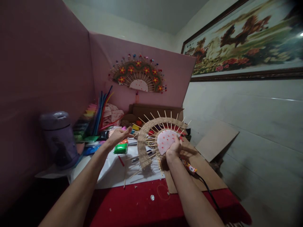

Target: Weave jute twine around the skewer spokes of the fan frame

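My right hand (174, 147) grips the half-round base (165, 141), white with red dots, of a fan-shaped piece. Thin wooden sticks spread out from this base, and a wide band of woven twine (143, 143) runs around them in an arc. The piece is held tilted above the table. My left hand (119, 136) is beside the stick ends on the fan's left, its fingers drawn together at the tips. What lies between those fingertips is too small to make out.
A finished fan with flowers (138, 71) hangs on the pink board (175, 71). Colourful clay packs (120, 148), pipe cleaners (101, 110) and a purple flask (59, 138) are at left. Cardboard (205, 170) and a glue gun with cord (189, 166) lie right, on the red cloth (132, 205).
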A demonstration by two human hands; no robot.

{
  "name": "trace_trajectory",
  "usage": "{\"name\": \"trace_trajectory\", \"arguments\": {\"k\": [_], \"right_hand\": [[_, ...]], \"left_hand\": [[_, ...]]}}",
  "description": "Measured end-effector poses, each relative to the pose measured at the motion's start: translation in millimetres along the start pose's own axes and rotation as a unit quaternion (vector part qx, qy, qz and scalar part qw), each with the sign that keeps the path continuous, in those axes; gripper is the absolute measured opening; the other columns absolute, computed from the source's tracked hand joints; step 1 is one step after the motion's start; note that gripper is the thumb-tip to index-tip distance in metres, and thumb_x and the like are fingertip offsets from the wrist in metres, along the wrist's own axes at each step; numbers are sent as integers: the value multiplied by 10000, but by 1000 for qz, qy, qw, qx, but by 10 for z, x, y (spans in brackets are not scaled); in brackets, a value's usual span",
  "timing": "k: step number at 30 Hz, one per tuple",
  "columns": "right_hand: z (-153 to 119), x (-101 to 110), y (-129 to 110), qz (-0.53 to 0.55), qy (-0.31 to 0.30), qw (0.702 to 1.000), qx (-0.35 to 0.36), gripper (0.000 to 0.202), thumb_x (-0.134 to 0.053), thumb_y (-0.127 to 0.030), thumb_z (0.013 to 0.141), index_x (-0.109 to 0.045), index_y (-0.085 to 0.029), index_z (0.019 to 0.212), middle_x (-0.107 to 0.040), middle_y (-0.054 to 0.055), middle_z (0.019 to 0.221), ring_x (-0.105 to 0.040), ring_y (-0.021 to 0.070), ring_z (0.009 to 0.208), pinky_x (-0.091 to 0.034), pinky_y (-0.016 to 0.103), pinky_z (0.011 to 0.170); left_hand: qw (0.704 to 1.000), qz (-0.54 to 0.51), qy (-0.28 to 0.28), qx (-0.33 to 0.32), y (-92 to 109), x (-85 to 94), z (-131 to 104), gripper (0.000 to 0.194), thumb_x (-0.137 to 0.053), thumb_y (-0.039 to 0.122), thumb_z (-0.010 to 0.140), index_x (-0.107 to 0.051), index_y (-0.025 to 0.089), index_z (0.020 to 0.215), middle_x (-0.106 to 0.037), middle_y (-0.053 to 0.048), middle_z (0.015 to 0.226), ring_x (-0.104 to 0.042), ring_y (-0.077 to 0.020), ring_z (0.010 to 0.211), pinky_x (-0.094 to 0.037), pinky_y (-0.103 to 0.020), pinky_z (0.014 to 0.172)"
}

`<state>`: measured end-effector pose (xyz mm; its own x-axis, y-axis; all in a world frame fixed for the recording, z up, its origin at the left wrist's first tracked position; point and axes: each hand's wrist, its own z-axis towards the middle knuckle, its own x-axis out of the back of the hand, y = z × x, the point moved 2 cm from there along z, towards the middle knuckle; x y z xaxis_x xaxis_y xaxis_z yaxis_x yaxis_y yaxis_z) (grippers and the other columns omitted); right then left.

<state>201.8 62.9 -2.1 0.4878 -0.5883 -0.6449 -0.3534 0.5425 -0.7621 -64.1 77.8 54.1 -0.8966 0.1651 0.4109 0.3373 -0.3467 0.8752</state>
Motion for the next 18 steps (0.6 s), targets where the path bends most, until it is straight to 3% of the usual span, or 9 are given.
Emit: {"name": "trace_trajectory", "arguments": {"k": [3,7,13,18], "right_hand": [[-44,-1,-46,13,67,998,-3,218,-562,-368,659,-454,-216,771,-536,-44,712,-544,123,662,-467,243,559],[-31,-9,-76,23,83,996,-14,233,-564,-366,622,-460,-217,768,-545,-37,729,-544,127,666,-469,251,563],[51,21,-39,36,95,995,-16,261,-564,-359,612,-462,-214,803,-547,-28,776,-554,127,705,-484,260,597],[96,33,35,24,67,997,-7,280,-537,-420,633,-455,-209,798,-559,-21,763,-566,145,724,-491,290,613]], "left_hand": [[999,29,36,-21,12,14,0,646,-471,673,679,-722,77,674,-369,16,406,-285,-74,423,-147,-234,434],[995,48,76,-40,52,19,-25,614,-490,654,677,-717,85,632,-416,-1,365,-348,-93,419,-178,-233,430],[998,37,42,-41,64,-6,-24,636,-465,667,689,-708,87,595,-420,-11,377,-355,-92,427,-185,-233,429],[1000,-6,20,-16,32,0,-21,705,-417,718,677,-701,76,611,-373,5,393,-303,-76,414,-175,-232,431]]}}
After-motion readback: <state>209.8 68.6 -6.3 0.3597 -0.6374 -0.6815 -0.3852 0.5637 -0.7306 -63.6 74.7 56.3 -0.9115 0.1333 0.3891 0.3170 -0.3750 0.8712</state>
